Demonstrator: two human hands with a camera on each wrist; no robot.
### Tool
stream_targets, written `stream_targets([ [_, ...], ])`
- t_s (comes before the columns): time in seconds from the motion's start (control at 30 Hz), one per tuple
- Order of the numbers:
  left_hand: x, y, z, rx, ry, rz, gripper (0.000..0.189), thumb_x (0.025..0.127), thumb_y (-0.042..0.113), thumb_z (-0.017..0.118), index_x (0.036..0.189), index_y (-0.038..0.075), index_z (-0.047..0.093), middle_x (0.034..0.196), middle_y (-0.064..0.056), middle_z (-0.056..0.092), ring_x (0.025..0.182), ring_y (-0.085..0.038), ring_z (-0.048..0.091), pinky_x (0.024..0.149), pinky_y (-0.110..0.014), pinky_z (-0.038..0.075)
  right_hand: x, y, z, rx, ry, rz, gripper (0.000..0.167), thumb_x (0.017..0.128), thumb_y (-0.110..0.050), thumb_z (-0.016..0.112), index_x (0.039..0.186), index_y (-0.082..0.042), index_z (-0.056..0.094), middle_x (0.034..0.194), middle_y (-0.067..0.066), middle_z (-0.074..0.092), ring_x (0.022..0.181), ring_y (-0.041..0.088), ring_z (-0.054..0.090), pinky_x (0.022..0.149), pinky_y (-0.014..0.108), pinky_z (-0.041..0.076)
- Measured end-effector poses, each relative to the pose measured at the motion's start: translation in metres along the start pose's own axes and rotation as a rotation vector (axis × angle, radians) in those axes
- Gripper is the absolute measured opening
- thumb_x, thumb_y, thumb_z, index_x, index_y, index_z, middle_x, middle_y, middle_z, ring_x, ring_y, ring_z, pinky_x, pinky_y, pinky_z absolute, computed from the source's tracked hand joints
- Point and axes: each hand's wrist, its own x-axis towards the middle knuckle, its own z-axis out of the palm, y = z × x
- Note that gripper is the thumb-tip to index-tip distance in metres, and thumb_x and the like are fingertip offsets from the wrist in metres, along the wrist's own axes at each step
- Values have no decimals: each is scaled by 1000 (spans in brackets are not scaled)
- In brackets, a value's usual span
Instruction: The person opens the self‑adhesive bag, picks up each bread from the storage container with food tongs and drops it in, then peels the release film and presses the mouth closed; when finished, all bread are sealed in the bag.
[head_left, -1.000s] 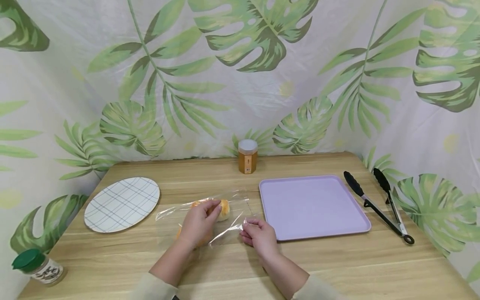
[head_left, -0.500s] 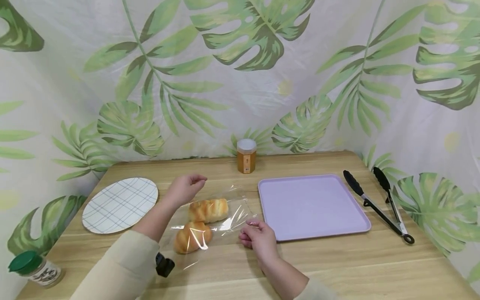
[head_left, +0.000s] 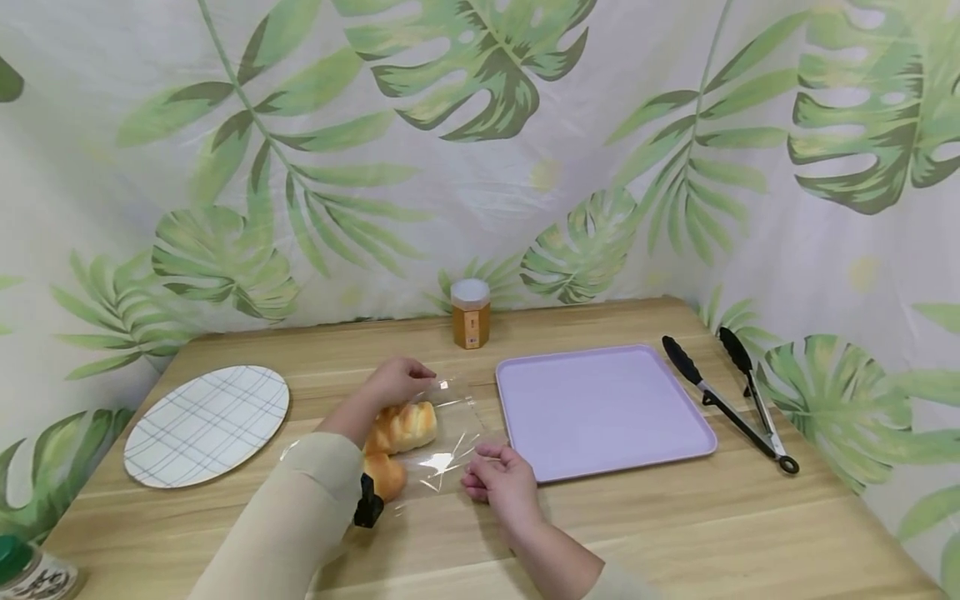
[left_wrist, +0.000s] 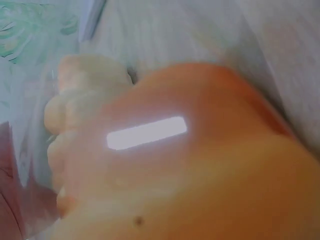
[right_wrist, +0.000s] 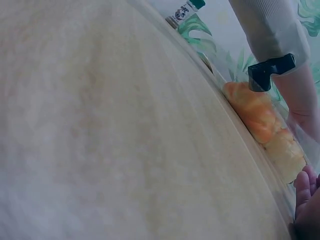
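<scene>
While the left hand (head_left: 395,383) is at its far edge, grip indiscernible, clear plastic (head_left: 454,418) covers two bread rolls (head_left: 407,427) on the worktop (head_left: 697,533); rightward, the right hand (head_left: 504,485) pinches the plastic's edge beside a lilac tray (head_left: 606,414).

Between the left hand (head_left: 397,382) and the right hand (head_left: 504,483) lies a bag (head_left: 452,427) of clear, thin plastic, glossy and creased, throwing hard white glints. Inside, the bun (head_left: 385,477) looks smooth-crusted and the long roll (head_left: 405,427) ridged. Beneath both hands, the table (head_left: 675,517) is wood-grained with a low sheen. Left of the left hand, the plate (head_left: 206,425) looks smooth. Just right of the right hand, the tray (head_left: 600,417) is smooth and mostly matt, apparently plastic; farther right, the tongs (head_left: 741,425) pair shiny metal with dull black tips. Beyond both hands hangs softly wrinkled, printed cloth (head_left: 480,192).
</scene>
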Motion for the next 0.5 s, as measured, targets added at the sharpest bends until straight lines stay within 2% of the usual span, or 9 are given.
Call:
stream_targets([
  [0.13, 0, -6, 2, -87, -67, -8, 30, 95, 23, 64, 114, 0, 70, 106, -12, 72, 82, -12, 60, 69, -22, 50, -1, -1, 2, -3, -8, 6, 29, 90, 2, 61, 117, 11, 53, 73, -3, 66, 63, 4, 64, 60, 17, 57],
  [0.2, -1, -8, 3, -122, -75, -20, 28, 95, 22, 65, 112, 0, 71, 100, -11, 72, 80, -11, 59, 68, -20, 49, -2, 0, 2, -5, -13, 6, 30, 90, 1, 61, 118, 11, 53, 75, -2, 67, 64, 5, 64, 61, 17, 57],
  [0.3, -3, -10, 3, -167, -61, -38, 24, 94, 20, 66, 107, 1, 72, 89, -5, 69, 72, -8, 55, 62, -20, 48, -2, 1, 2, 0, -26, -24, 28, 91, 0, 61, 116, 10, 54, 76, -1, 67, 65, 5, 64, 61, 16, 57],
  [0.37, -5, -10, 2, -193, -41, -35, 23, 94, 18, 66, 105, -1, 71, 85, -3, 67, 69, -7, 53, 61, -20, 47, -2, 2, 1, -5, -33, -76, 26, 90, 1, 61, 113, 12, 56, 76, 0, 68, 65, 5, 65, 61, 17, 57],
  [0.5, -12, -9, -4, -228, 7, -23, 24, 94, 20, 66, 106, -1, 70, 88, -3, 68, 74, -9, 55, 65, -21, 48, 1, -5, -2, -14, 15, -112, 26, 91, -1, 61, 111, 15, 59, 76, 1, 67, 66, 5, 64, 62, 17, 57],
])
